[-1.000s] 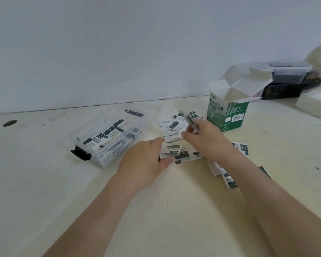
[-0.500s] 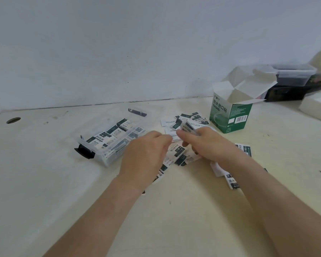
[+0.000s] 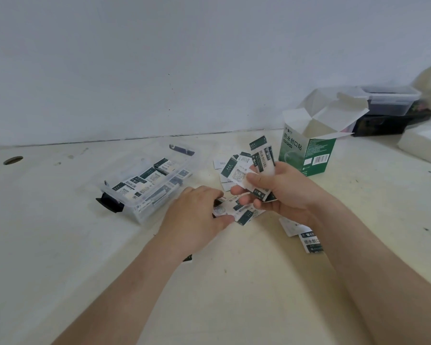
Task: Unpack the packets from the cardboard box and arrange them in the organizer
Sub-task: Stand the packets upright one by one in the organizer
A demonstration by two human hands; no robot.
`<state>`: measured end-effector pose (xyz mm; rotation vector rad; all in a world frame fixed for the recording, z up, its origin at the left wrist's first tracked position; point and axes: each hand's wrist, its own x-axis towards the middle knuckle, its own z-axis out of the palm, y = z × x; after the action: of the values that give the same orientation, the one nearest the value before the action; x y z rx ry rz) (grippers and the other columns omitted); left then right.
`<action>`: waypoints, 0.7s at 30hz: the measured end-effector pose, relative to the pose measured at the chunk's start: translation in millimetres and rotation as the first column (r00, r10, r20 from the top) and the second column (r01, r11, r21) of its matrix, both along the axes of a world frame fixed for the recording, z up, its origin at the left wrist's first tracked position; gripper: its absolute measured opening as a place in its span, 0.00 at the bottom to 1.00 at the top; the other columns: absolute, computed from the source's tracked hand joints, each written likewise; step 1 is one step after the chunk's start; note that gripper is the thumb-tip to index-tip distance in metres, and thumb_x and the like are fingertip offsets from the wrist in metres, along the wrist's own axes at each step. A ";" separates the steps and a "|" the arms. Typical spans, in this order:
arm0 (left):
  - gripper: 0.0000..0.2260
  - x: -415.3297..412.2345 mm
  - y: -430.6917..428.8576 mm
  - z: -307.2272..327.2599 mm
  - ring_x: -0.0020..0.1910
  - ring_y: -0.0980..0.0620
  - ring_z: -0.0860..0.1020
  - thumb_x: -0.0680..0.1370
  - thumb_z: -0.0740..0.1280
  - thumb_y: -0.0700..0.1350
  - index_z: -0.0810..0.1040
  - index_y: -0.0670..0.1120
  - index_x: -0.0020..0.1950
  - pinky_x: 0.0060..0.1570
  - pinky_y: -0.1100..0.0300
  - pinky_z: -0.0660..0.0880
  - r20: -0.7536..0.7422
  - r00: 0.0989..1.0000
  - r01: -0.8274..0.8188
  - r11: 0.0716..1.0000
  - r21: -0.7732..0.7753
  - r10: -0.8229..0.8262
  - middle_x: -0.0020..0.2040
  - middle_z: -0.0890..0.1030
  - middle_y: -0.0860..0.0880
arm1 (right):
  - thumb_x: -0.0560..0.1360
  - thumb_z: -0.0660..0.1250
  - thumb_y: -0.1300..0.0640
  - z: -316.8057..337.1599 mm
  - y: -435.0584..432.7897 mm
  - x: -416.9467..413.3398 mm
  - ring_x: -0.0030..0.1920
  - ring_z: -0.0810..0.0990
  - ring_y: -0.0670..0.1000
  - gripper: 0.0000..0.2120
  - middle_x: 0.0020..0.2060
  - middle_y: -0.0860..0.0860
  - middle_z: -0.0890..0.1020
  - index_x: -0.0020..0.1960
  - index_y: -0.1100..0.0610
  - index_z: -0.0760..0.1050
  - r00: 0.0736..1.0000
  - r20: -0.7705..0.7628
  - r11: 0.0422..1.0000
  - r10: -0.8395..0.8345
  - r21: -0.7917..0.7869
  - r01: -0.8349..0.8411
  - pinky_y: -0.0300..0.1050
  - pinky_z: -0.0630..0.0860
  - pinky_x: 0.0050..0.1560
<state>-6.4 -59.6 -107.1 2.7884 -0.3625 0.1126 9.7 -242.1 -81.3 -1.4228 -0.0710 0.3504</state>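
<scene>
While my right hand (image 3: 284, 192) gripped a fan of white-and-green paper packets (image 3: 241, 173) and my left hand (image 3: 197, 220) pinched one more, the clear plastic organizer (image 3: 147, 210) lay centre-left, nearer my left.

The organizer (image 3: 149, 210), with packets (image 3: 149, 176) in it, lies left of and beyond the left hand (image 3: 197, 216). The box (image 3: 306, 155) stands just beyond the right hand (image 3: 284, 195). Loose packets (image 3: 244, 215) lie on the tabletop (image 3: 234, 282) between both hands, with more (image 3: 311, 241) by the right wrist.
</scene>
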 end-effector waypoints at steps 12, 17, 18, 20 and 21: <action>0.14 1.1 -0.4 5.9 0.58 0.51 0.73 0.72 0.72 0.51 0.77 0.58 0.57 0.59 0.52 0.72 -0.126 0.988 -0.103 0.984 -0.142 0.085 0.55 0.76 0.53 | 0.77 0.62 0.65 -2.7 4.0 5.3 0.31 0.74 0.49 0.09 0.33 0.53 0.76 0.53 0.62 0.79 0.989 -0.083 0.992 -0.125 -0.031 0.123 0.40 0.68 0.29; 0.22 5.2 -0.9 9.9 0.59 0.51 0.73 0.74 0.70 0.55 0.72 0.54 0.67 0.61 0.52 0.71 -0.165 0.983 -0.099 0.990 -0.098 0.082 0.59 0.76 0.52 | 0.79 0.65 0.56 -3.1 3.0 7.4 0.26 0.66 0.47 0.06 0.28 0.49 0.70 0.45 0.56 0.70 0.986 -0.097 0.990 -0.136 -0.035 0.134 0.38 0.61 0.23; 0.23 6.4 -2.8 12.2 0.60 0.49 0.72 0.75 0.68 0.57 0.71 0.53 0.68 0.61 0.52 0.71 -0.161 0.984 -0.086 0.995 -0.054 0.076 0.60 0.75 0.51 | 0.78 0.65 0.53 -3.6 2.5 7.5 0.25 0.64 0.46 0.09 0.26 0.47 0.69 0.43 0.55 0.69 0.990 -0.034 0.983 -0.139 -0.123 0.133 0.38 0.60 0.23; 0.23 9.9 -6.5 17.1 0.63 0.47 0.70 0.75 0.66 0.59 0.72 0.51 0.67 0.61 0.53 0.69 -0.129 0.990 -0.055 0.996 0.071 0.063 0.61 0.73 0.48 | 0.77 0.67 0.48 -3.6 0.6 7.4 0.24 0.64 0.45 0.13 0.26 0.46 0.69 0.39 0.53 0.69 0.980 0.187 0.871 -0.063 -0.470 0.146 0.38 0.62 0.26; 0.23 12.1 -8.5 19.2 0.63 0.46 0.69 0.75 0.66 0.59 0.73 0.50 0.67 0.60 0.54 0.68 -0.132 0.989 -0.047 0.992 0.114 0.062 0.61 0.72 0.47 | 0.75 0.70 0.46 -3.6 -0.9 7.4 0.24 0.66 0.44 0.14 0.27 0.46 0.70 0.39 0.54 0.71 0.961 0.275 0.759 0.016 -0.629 0.167 0.38 0.64 0.28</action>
<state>5.7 -68.1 -87.9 2.8965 -0.2659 -0.0863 17.2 -243.0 -84.9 -2.1618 -0.1164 0.1058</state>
